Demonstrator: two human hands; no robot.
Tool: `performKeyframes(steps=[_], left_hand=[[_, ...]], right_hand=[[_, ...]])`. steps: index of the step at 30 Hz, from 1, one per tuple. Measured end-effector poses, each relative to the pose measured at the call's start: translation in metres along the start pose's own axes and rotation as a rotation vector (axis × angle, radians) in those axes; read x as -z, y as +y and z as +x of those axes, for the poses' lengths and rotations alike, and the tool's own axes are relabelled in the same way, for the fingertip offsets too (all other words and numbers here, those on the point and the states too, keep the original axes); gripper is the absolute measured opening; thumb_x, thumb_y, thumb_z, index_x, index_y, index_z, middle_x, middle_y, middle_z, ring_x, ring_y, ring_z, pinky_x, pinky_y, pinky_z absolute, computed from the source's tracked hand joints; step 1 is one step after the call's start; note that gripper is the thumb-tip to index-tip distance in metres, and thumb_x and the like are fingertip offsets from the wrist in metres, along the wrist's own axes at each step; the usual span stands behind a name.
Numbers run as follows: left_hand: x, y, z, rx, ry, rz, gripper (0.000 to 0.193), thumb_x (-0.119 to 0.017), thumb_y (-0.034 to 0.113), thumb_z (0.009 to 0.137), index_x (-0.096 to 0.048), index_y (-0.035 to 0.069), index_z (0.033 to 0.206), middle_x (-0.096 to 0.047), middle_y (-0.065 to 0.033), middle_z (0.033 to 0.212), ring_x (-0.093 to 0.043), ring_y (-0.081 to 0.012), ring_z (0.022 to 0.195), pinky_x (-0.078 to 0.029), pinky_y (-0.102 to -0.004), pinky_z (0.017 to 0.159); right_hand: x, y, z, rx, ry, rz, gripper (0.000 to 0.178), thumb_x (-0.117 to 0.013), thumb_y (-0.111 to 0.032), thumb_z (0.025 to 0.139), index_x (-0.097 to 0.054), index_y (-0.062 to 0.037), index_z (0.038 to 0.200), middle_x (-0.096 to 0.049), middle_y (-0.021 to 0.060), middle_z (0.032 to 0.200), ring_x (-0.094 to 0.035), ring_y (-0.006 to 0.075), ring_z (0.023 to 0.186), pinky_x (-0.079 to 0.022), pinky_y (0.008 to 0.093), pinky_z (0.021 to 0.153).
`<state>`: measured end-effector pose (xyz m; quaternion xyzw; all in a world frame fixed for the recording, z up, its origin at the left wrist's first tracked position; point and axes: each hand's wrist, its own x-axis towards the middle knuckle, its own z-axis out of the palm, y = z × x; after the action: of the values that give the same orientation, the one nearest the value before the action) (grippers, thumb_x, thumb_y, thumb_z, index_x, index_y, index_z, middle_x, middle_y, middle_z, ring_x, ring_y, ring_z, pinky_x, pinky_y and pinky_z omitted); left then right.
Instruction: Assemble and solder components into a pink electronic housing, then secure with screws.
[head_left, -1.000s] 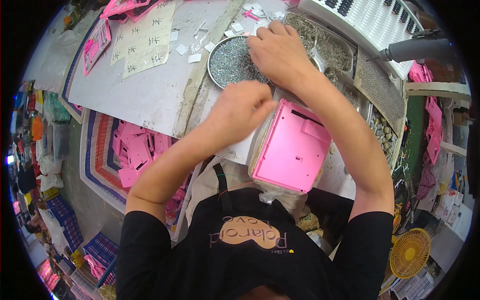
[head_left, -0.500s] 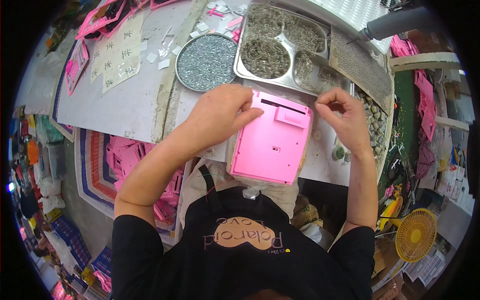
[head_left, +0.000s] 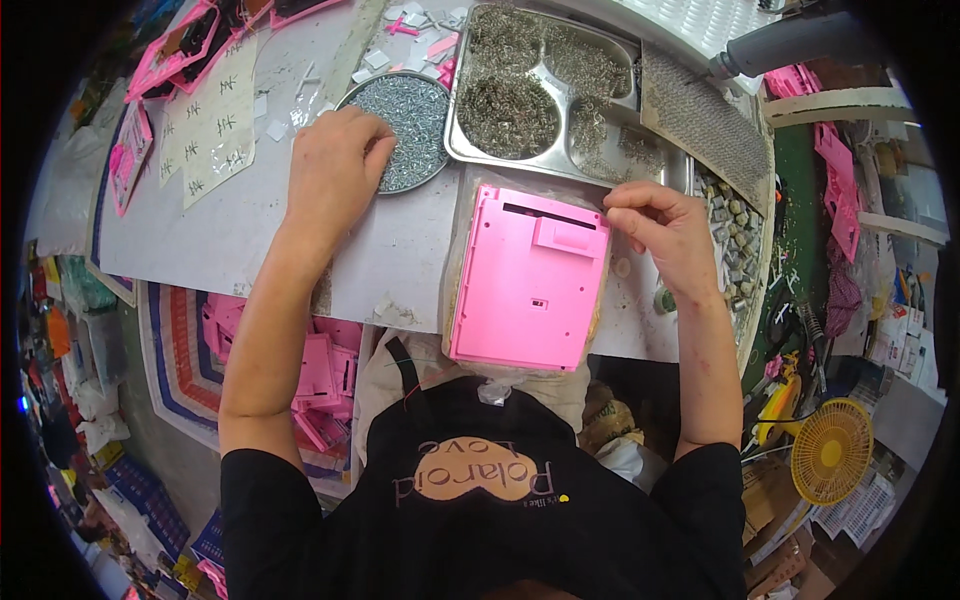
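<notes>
A flat pink plastic housing with a slot and a raised block at its far end lies on a plastic-wrapped pad in front of me. At its far right corner, my right hand pinches thumb and fingers together; whatever is between them is too small to make out. My left hand is curled at the left rim of a round metal dish full of small silvery screws. Its fingertips are hidden from view. Behind the housing stands a steel compartment tray heaped with small wiry metal parts resembling springs.
A perforated metal plate and a grey tool lie at the far right. Small cylindrical pieces sit along the table's right side. Below left, a striped bag holds pink parts. A yellow fan stands lower right.
My left hand has moved from the housing's far left corner leftward to the screw dish. My right hand has come in to the housing's far right corner. The whole view has shifted slightly.
</notes>
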<state>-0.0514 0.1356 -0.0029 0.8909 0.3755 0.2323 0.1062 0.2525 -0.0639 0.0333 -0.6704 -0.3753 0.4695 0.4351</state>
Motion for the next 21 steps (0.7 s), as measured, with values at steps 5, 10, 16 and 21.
performKeyframes(steps=[5, 10, 16, 21], left_hand=[[-0.001, 0.009, -0.004, -0.059, 0.060, -0.092, 0.007, -0.071, 0.012, 0.086, -0.071, 0.005, 0.087, -0.067, -0.0092, 0.086, -0.063, -0.0291, 0.084, -0.048, -0.0416, 0.077], [0.010, 0.094, -0.024, -0.226, -0.047, -0.583, 0.007, -0.073, 0.003, 0.082, -0.066, 0.004, 0.084, -0.064, -0.0086, 0.082, -0.062, -0.0272, 0.081, -0.048, -0.0383, 0.077], [-0.021, 0.155, -0.035, -0.442, -0.131, -0.494, 0.013, -0.079, 0.017, 0.080, -0.067, 0.012, 0.083, -0.060, -0.0025, 0.089, -0.057, -0.0244, 0.086, -0.041, -0.0398, 0.082], [-0.032, 0.158, -0.037, -0.515, -0.108, -0.279, 0.017, -0.079, 0.022, 0.076, -0.067, 0.013, 0.083, -0.060, -0.0003, 0.089, -0.056, -0.0222, 0.087, -0.041, -0.0404, 0.084]], right_hand=[[-0.005, 0.011, 0.006, 0.119, -0.041, -0.034, 0.015, -0.077, -0.002, 0.085, -0.075, 0.0022, 0.099, -0.071, 0.0023, 0.091, -0.063, 0.0077, 0.077, -0.050, 0.0224, 0.073], [-0.005, 0.008, 0.008, 0.027, -0.064, -0.075, 0.017, -0.078, -0.005, 0.085, -0.075, 0.0016, 0.100, -0.072, 0.0022, 0.088, -0.063, 0.0075, 0.077, -0.051, 0.0225, 0.071], [-0.001, 0.006, 0.012, 0.071, -0.107, -0.123, 0.023, -0.080, -0.008, 0.082, -0.075, -0.0003, 0.103, -0.066, -0.0017, 0.084, -0.057, 0.0055, 0.073, -0.047, 0.0225, 0.065], [0.002, 0.006, 0.004, 0.075, -0.071, -0.168, 0.026, -0.080, -0.008, 0.081, -0.075, -0.0030, 0.106, -0.062, -0.0032, 0.083, -0.053, 0.0042, 0.070, -0.044, 0.0217, 0.061]])
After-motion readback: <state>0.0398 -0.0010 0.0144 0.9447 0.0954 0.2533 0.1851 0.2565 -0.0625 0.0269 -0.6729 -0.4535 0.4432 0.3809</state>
